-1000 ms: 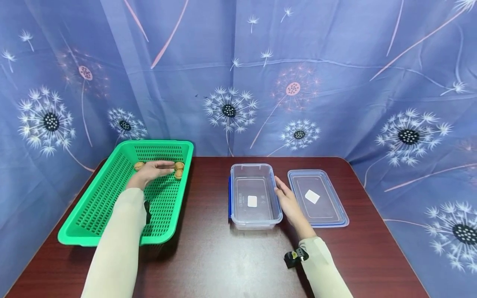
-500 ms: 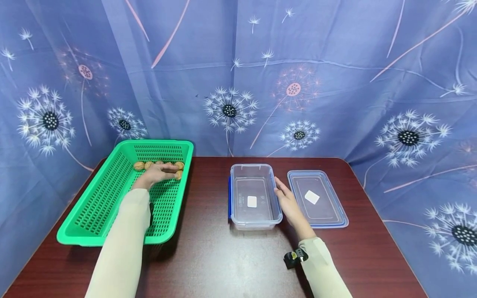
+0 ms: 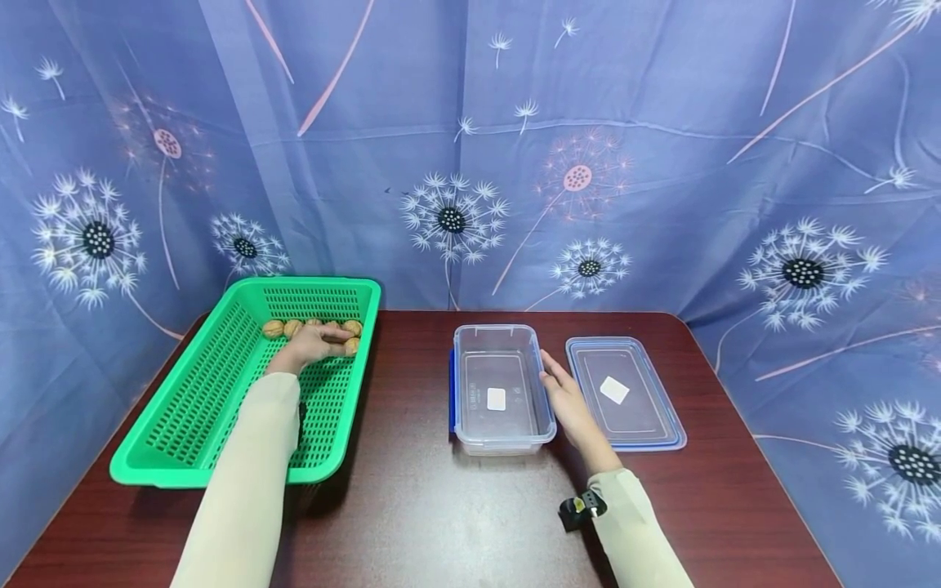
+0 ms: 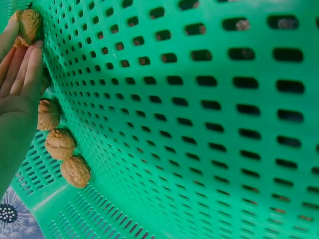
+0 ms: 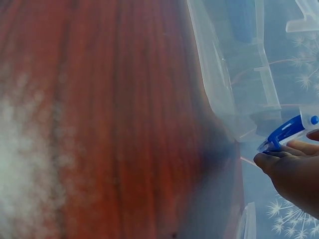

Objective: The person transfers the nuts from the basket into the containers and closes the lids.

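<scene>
My left hand [image 3: 305,349] is inside the green plastic basket [image 3: 345,425], at its far right corner. In the left wrist view, thumb and fingers pinch a walnut [image 4: 30,26] close to the basket wall. Several more walnuts [image 4: 61,144] lie in a row along that wall; in the head view my fingers partly hide them. My right hand [image 3: 572,404] rests against the right side of a clear plastic food container [image 3: 507,367], its fingers extended. Seen from the right wrist, these fingers touch the blue latch [image 5: 288,130]. The container stands lidless, with a white label inside.
A clear lid [image 3: 632,400] with a white label lies flat to the right of the container. Brown wooden tabletop [image 3: 412,506] stretches between basket and container and in front of them. A blue dandelion-print curtain [image 3: 412,122] hangs behind the table.
My left hand has shifted slightly right inside the basket, uncovering walnuts on its left, and its fingers have closed on the walnut at the right. The right hand and container stay put.
</scene>
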Demonstrator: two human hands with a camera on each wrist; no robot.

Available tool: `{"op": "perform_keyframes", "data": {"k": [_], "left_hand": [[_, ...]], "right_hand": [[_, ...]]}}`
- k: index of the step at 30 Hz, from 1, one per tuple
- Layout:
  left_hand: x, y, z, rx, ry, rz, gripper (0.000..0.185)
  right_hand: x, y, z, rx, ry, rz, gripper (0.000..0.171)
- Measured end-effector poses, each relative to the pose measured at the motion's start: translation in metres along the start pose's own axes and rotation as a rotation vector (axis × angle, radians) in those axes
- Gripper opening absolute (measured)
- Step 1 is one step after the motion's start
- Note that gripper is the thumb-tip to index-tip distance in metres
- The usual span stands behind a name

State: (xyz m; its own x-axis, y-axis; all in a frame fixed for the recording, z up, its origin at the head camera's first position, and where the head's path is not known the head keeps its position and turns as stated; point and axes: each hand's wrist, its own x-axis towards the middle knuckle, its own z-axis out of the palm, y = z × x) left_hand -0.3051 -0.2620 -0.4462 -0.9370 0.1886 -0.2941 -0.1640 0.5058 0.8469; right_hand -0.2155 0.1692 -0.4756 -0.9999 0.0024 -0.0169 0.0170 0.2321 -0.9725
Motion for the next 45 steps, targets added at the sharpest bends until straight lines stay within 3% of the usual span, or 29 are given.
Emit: {"op": "perform_keyframes", "data": {"k": [6,14,18,25,45], "left_hand": [[-0.002,0.0,0.0,0.008,0.003,-0.012,0.047],[-0.003,0.001,-0.009,-0.03,0.006,0.008,0.051],[-0.006,0.004,-0.013,-0.08,0.049,0.013,0.052],[-0.016,0.019,-0.019,-0.122,0.066,0.0,0.052],[-0.017,0.056,-0.027,-0.128,0.131,0.111,0.054]], "right_hand": [[-0.003,-0.005,0.0,0.025,-0.015,0.006,0.048],[-0.013,-0.029,0.0,0.025,-0.034,0.025,0.048],[-0.007,-0.021,-0.001,0.028,-0.028,0.032,0.049],[0.002,-0.001,-0.001,-0.003,-0.01,0.003,0.048],[0.003,0.0,-0.003,-0.026,-0.02,0.013,0.048]]}}
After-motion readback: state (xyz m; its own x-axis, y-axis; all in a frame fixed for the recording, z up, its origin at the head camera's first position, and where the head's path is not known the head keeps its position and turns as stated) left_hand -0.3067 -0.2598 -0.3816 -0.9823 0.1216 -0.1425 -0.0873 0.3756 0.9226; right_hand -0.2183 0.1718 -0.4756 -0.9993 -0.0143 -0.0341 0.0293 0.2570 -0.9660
